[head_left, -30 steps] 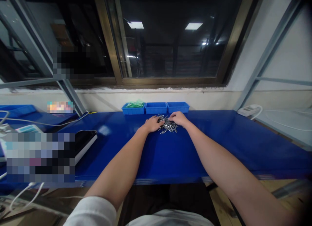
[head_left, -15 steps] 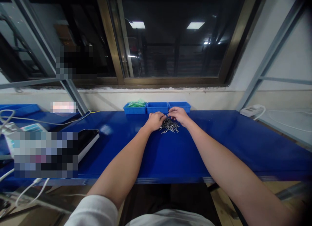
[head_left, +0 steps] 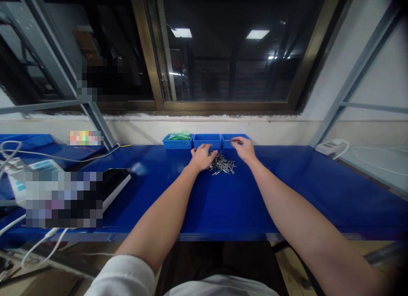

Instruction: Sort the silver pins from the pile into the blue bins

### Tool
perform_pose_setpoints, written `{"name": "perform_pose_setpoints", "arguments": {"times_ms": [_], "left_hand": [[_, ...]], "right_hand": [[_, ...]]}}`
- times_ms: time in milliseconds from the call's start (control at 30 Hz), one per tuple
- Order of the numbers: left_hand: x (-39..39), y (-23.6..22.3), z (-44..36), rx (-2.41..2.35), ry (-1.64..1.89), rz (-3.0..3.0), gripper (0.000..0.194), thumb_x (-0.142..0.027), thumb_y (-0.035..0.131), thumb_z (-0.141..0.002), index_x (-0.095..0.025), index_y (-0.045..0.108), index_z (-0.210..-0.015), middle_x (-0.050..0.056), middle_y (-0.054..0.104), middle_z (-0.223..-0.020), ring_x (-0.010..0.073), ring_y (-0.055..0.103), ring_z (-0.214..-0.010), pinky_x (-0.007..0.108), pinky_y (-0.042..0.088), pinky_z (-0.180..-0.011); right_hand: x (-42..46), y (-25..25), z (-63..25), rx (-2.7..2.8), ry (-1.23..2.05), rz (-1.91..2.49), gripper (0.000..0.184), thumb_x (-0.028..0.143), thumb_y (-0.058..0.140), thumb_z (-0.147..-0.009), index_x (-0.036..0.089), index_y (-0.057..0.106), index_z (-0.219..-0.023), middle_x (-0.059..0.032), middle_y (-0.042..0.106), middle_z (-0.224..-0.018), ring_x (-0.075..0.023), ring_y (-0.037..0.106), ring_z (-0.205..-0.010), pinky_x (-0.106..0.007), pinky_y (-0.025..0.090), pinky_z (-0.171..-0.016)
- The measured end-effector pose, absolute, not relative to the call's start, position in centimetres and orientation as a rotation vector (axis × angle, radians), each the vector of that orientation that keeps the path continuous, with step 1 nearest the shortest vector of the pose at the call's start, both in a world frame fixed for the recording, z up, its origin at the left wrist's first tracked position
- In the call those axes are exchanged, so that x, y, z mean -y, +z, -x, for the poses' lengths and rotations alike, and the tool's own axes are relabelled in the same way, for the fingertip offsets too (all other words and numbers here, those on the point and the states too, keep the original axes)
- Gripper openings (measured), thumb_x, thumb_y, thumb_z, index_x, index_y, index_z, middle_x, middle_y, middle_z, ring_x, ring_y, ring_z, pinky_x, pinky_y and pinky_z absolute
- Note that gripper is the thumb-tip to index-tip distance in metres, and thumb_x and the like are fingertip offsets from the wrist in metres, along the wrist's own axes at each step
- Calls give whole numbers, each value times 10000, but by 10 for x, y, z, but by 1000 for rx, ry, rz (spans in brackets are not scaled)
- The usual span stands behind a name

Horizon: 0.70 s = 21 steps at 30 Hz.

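A loose pile of thin, dark and silver metal pins (head_left: pixel 224 164) lies on the blue table. My left hand (head_left: pixel 202 157) rests at the pile's left edge, thumb and fingers apart, with nothing visible between them. To the pile's upper right, my right hand (head_left: pixel 245 149) is pinched closed on a thin metal pin (head_left: pixel 227 140) that points left in front of the right blue bin (head_left: pixel 234 145). The pin's held end is hidden by the fingers. Beside that bin stand a middle blue bin (head_left: pixel 207 144) and a left blue bin (head_left: pixel 177 146) with green plastic packets (head_left: pixel 180 136).
A power strip (head_left: pixel 330 145) with a white cable sits at the table's right end. On the left are a dark-screened device (head_left: pixel 116 177), partly blurred out, and white cables (head_left: pixel 63 158). Metal frame posts (head_left: pixel 98 126) rise at both sides, before a window.
My hands have parted. The right one moved right, towards the right bin, with the thin metal pin; the left one's fingers have spread beside the pile.
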State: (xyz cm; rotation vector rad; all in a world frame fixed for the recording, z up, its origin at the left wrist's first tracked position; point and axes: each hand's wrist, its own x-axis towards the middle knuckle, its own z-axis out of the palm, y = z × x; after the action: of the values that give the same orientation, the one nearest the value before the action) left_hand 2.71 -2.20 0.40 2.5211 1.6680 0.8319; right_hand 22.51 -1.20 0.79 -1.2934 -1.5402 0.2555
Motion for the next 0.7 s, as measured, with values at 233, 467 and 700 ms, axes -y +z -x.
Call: {"name": "perform_pose_setpoints", "arguments": {"times_ms": [233,467,700], "left_hand": [[16,-2,-25,-1667,648,-2522,497,-530,321,-837,-225,429,-1214,84,463,-1269,261,357,-1206,432,250,-962],[16,-2,-24,-1640,515,-2514,559,-558,301,-827,-215,388,-1259,97,420,-1320,275,332,-1233,462,243,-976],[13,-6,-24,-1588,477,-2529,628,-615,303,-797,-218,392,-1275,95,412,-1337,286,342,-1234,462,273,-972]], "right_hand": [[3,0,-241,1642,-161,1667,512,368,525,-704,201,528,-1188,-82,577,-1138,-295,394,-1108,-459,292,-930],[-5,-12,-242,1773,-47,1846,704,400,582,-657,248,378,-1313,-62,331,-1390,-360,275,-1192,-514,292,-902],[0,-9,-238,1675,-69,1731,468,314,548,-688,190,560,-1139,-84,558,-1160,-280,424,-1109,-411,359,-901]]}}
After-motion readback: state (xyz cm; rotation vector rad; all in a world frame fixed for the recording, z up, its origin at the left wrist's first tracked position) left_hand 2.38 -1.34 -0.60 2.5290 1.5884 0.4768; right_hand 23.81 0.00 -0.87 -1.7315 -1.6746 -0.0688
